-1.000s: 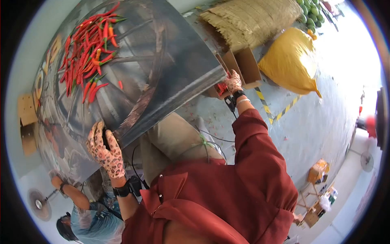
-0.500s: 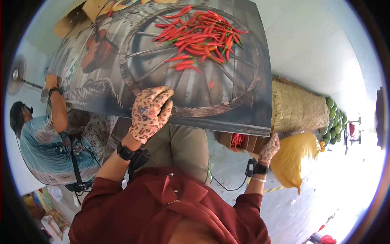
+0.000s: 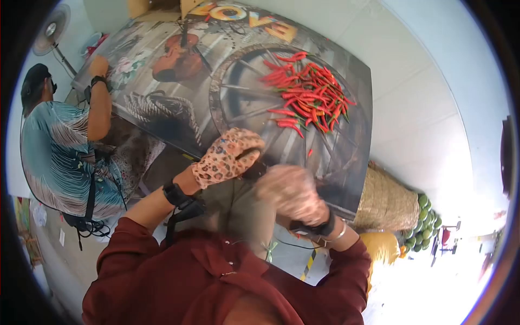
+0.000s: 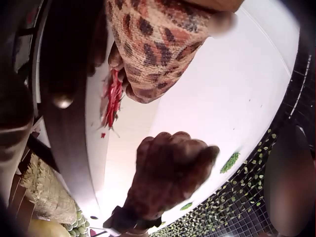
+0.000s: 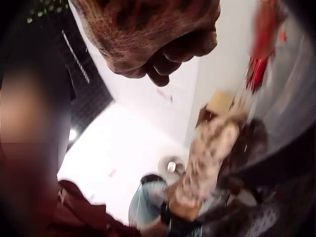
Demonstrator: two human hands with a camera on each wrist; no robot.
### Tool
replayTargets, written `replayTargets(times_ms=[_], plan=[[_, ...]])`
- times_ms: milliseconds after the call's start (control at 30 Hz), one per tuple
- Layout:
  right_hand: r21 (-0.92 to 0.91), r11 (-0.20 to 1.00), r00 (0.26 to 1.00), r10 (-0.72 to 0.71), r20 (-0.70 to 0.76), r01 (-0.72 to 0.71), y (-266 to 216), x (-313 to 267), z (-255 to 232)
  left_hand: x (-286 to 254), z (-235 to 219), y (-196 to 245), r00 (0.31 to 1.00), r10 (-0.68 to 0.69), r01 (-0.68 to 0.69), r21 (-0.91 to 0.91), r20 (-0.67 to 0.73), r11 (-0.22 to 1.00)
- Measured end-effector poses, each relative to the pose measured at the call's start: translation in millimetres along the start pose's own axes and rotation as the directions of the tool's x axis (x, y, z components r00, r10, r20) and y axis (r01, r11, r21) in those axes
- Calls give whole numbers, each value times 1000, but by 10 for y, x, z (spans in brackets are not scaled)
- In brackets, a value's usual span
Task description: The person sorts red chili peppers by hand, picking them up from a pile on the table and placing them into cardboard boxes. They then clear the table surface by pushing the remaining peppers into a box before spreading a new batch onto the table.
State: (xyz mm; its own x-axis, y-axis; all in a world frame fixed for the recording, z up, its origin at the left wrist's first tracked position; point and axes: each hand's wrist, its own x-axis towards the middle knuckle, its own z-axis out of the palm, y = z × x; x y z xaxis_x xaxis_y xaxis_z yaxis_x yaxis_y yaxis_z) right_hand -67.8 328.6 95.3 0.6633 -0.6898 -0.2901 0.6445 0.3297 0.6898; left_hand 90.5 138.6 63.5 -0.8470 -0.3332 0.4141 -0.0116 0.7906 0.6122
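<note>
A heap of red chili peppers [image 3: 317,97] with some green stems lies on the printed tabletop [image 3: 249,103]. My left hand [image 3: 227,157], in a leopard-print glove, is at the table's near edge, short of the heap. Its fingers bend loosely toward the thumb, and no chili shows between them. My right hand [image 3: 290,192], gloved alike and motion-blurred, is just right of the left hand, in front of the table edge. In the right wrist view, the right hand's fingers [image 5: 180,52] hang curled with nothing seen in them; chilies [image 5: 256,74] appear at upper right.
Another person [image 3: 70,146] sits at the left with an arm on the table. A cardboard box [image 3: 157,11] stands at the far edge. Right of the table are a straw-coloured bundle [image 3: 387,197], a yellow sack [image 3: 382,252] and green round produce [image 3: 425,225].
My right hand has come from the low carton of chilies right of the table back toward my left hand. The head view has swung left. The left hand remains near the table edge.
</note>
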Motion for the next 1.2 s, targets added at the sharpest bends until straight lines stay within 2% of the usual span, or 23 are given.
replayTargets(times_ms=[33,67,100,133,167,200,300,333,367,400,500,567,633,667,700,767,800,833,900,933,967,1033,1200], plan=[[-660,725,981,-145,133,196,-81,374,-4,60,-150,-40,1000,-11,11,41,1,999],[-925,33,923,-93,374,378,-60,568,-1,119,-265,-98,998,-29,31,42,-50,999],[-604,-654,851,121,511,455,10,740,46,188,-365,-164,994,-46,50,43,-97,998],[-141,-900,838,313,447,411,-1,918,71,282,-454,-231,991,-52,57,37,-126,998],[380,-869,844,442,303,318,-16,1084,107,397,-542,-253,991,-47,53,52,-124,997],[392,-863,838,451,308,320,-14,1253,138,543,-642,-239,989,-105,110,37,-103,993],[108,-942,926,332,178,317,4,1423,209,910,-630,-453,987,-118,130,104,-111,986],[-293,-843,873,350,339,451,27,1384,242,1049,-592,-511,993,-3,23,177,-117,984],[-607,-564,822,292,488,560,10,1352,264,1189,-550,-566,987,112,-81,250,-115,965],[-605,-564,822,295,488,561,-44,1371,253,1342,-536,-522,993,63,-42,196,-101,980],[179,-861,725,499,475,476,-131,1586,59,1899,-412,-834,994,83,-93,150,73,984],[58,-882,712,414,567,467,-152,1630,-105,2243,-325,-786,989,-53,40,99,137,994],[-389,-534,522,118,845,751,-111,1695,-279,2557,-141,-997,993,-35,11,199,116,980],[-92,-753,583,418,697,651,-291,1577,-136,2672,-60,-1056,983,-84,39,263,162,964],[-94,-752,580,414,702,652,-354,1684,-256,2863,89,-1359,982,-85,38,263,169,964],[133,-860,673,473,569,492,-529,2164,-761,3226,479,-2095,915,120,-329,541,385,774],[256,-877,723,480,498,406,-581,2277,-883,3065,256,-1273,946,-43,-146,540,322,829],[255,-878,722,478,501,404,-572,2254,-842,3139,306,-1209,944,-41,-150,538,326,829],[-76,-821,723,450,524,565,-405,2084,-537,3292,373,-1186,913,-325,162,511,248,844],[35,-922,890,383,249,387,-219,1794,-50,3353,396,-1189,906,-325,125,564,270,816],[36,-922,890,382,249,386,-240,1761,-55,3387,421,-1201,907,-324,124,564,270,816],[337,-854,797,502,337,396,-267,1757,-118,3380,447,-1172,920,-258,52,562,294,826],[166,-805,582,537,611,569,-508,2255,-713,3212,308,-904,862,-347,103,543,370,833]])
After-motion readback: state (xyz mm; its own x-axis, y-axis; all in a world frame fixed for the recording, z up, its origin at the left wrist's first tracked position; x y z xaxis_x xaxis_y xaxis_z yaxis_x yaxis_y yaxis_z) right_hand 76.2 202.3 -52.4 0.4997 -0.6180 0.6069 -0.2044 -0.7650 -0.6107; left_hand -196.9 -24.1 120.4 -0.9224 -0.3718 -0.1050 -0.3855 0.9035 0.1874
